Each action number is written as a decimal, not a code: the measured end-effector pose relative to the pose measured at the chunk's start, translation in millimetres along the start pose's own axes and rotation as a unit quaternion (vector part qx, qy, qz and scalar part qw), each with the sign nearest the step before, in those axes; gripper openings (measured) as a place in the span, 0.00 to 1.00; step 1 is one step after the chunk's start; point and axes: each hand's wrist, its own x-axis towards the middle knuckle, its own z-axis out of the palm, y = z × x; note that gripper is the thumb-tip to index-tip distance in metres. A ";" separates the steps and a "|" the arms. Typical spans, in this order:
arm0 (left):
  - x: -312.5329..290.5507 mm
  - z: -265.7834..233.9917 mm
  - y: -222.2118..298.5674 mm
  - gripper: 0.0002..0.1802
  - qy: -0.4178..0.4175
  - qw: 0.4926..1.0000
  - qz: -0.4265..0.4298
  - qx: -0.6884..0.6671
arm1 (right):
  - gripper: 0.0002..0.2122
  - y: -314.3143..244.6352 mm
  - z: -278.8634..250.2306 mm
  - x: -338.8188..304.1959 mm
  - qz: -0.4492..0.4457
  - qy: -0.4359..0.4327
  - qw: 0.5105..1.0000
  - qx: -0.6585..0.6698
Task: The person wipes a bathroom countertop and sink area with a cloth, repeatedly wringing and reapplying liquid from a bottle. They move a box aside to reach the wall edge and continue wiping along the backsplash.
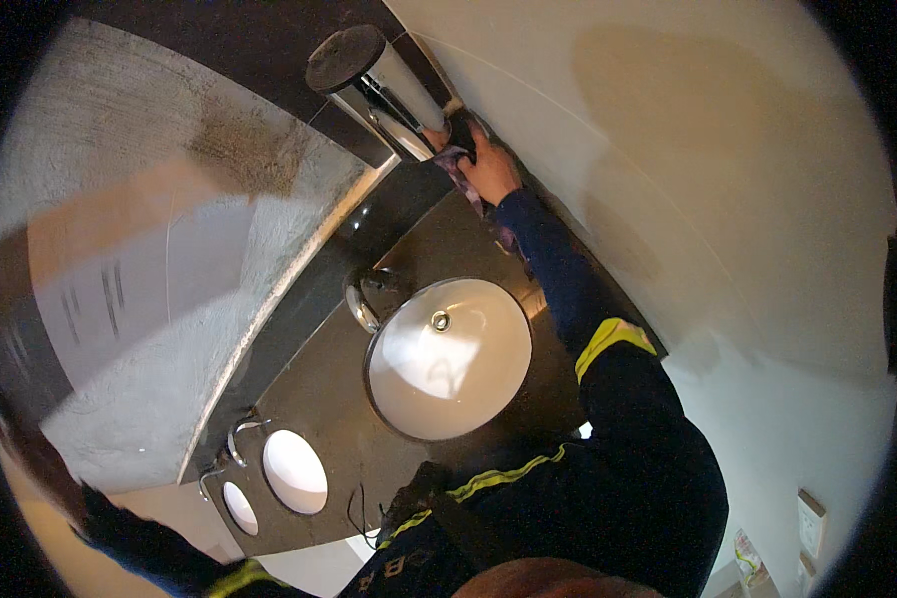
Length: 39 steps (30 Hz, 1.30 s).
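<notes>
My right hand (493, 174) reaches up into the far corner, its fingers closed on a purple-and-pink patterned cloth (465, 182). Part of the cloth hangs down below the hand along the wall side. Right beside the fingers is a shiny metal cylinder (401, 95) with a dark round end, perhaps a dispenser; the hand's reflection shows in it. Whether the cloth touches the cylinder I cannot tell. At the far left rim, my left hand (32, 453) is stretched out beside the greyish mirror-like panel (149, 329). Its fingers are dark and smeared.
Below my right arm lies a dark countertop (319, 389) with a large white oval basin (448, 384) and a chrome tap (361, 302). Two smaller white basins (296, 471) sit farther left with their own taps. A pale wall (718, 169) rises close on the right.
</notes>
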 end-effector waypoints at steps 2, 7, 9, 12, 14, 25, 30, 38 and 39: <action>-43.0 -26.7 -25.9 0.38 -0.001 0.999 -0.025 0.044 | 0.35 0.3 3.8 24.1 -0.013 -0.029 0.998 -0.048; -144.9 -71.4 -75.9 0.38 -0.071 0.987 -0.137 0.043 | 0.35 -14.1 16.2 37.0 0.018 -0.054 0.998 0.035; -169.0 -86.3 -98.0 0.38 -0.082 0.982 -0.166 0.046 | 0.32 -21.5 21.4 16.1 -0.081 -0.089 0.991 0.060; -187.9 -102.7 -123.4 0.36 -0.085 0.974 -0.203 0.058 | 0.27 -23.9 27.0 -9.6 -0.223 -0.158 0.959 0.070; -196.2 -109.3 -131.9 0.34 -0.098 0.971 -0.210 0.062 | 0.27 -15.3 24.5 -8.1 -0.102 -0.178 0.972 0.112; -239.7 -128.2 -131.4 0.37 -0.072 0.946 -0.295 0.117 | 0.31 -37.2 59.9 10.2 -0.062 -0.088 0.992 -0.067; -265.0 -144.0 -142.9 0.38 -0.048 0.939 -0.326 0.098 | 0.37 -125.6 131.2 -69.2 -0.120 -0.301 0.934 0.154; -297.4 -132.4 -166.5 0.34 -0.084 0.936 -0.336 0.058 | 0.22 -93.6 83.8 -58.4 -0.064 -0.060 0.982 0.165; -302.6 -125.7 -171.1 0.32 -0.091 0.934 -0.339 0.064 | 0.19 -76.6 73.9 -58.5 -0.058 -0.024 0.981 0.185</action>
